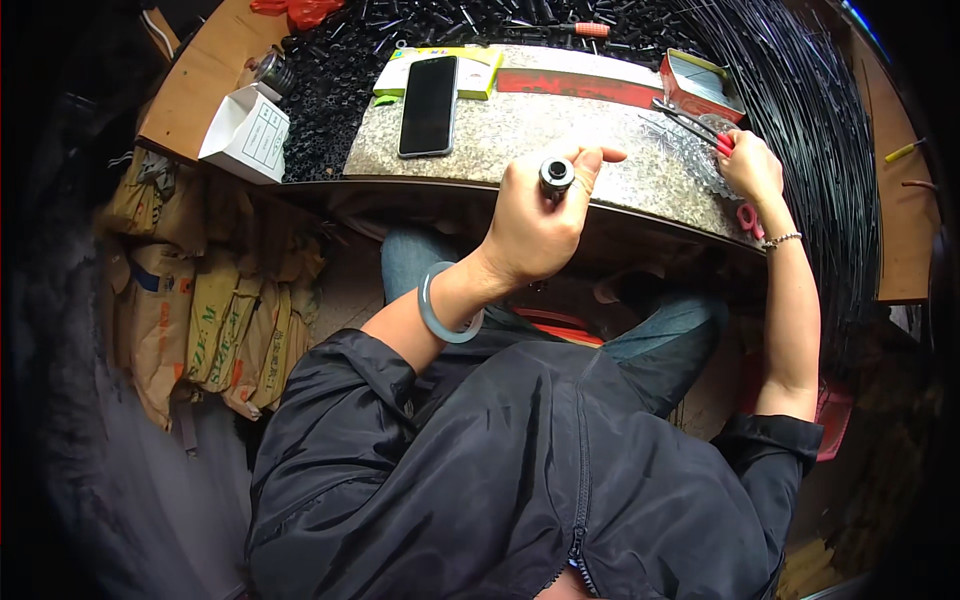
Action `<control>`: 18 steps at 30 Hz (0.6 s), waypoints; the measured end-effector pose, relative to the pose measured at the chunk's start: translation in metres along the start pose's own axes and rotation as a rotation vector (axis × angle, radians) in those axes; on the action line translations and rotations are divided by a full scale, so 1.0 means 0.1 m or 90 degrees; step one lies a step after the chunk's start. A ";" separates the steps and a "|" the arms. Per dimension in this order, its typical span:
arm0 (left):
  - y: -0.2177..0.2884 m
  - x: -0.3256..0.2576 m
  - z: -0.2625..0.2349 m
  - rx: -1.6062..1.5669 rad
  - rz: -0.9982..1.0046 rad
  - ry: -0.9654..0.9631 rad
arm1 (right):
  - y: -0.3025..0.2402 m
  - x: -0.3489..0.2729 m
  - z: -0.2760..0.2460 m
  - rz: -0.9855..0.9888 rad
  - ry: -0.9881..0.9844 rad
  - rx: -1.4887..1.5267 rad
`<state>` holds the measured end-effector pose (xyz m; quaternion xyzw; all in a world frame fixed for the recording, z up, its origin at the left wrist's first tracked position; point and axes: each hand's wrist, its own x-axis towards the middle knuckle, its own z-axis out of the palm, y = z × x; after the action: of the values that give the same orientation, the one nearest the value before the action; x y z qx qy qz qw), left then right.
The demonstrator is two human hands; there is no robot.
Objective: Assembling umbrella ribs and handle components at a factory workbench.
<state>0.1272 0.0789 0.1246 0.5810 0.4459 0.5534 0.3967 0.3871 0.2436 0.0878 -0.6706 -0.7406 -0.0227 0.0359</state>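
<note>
My left hand (535,220) is closed around a black tubular part, its round end (557,174) with a pale ring and dark hole facing up. The rest of that part is hidden in the fist. At the right of the board, my right hand (752,165) grips red-handled pliers (690,122), their dark jaws directed up and left. Beneath the pliers lies a heap of small clear or silvery pieces (690,150), too fine to make out. Close to that hand, pink scissor handles (748,221) show at the board's edge.
A phone (429,105) rests against a yellow-green box (480,72) on the speckled board (380,160). Behind the board are black parts (460,20) and an orange-handled tool (590,30). A red open box (703,85) and long black rods (800,130) stand right; a white carton (245,135), left.
</note>
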 end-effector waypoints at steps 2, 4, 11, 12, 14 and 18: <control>0.03 0.00 -0.01 -0.004 -0.016 0.005 | 0.00 -0.06 -0.07 0.002 0.052 0.036; 0.04 -0.01 0.03 -0.010 -0.031 0.007 | 0.00 -0.18 -0.11 -0.038 0.195 0.142; 0.02 -0.05 0.20 -0.008 0.024 -0.029 | -0.89 -1.07 -0.56 -0.546 0.453 0.537; 0.00 -0.05 0.22 -0.024 0.059 -0.027 | -0.97 -1.11 -0.60 -0.556 0.451 0.554; 0.08 -0.08 0.24 -0.078 0.008 -0.021 | -0.95 -1.10 -0.53 -0.564 0.482 0.516; 0.12 -0.11 0.18 -0.055 0.006 -0.037 | -0.99 -1.13 -0.47 -0.543 0.440 0.604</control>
<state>0.1458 0.0650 0.1318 0.5814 0.4071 0.5566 0.4317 0.3009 0.1173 0.1264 -0.1900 -0.8142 0.0784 0.5430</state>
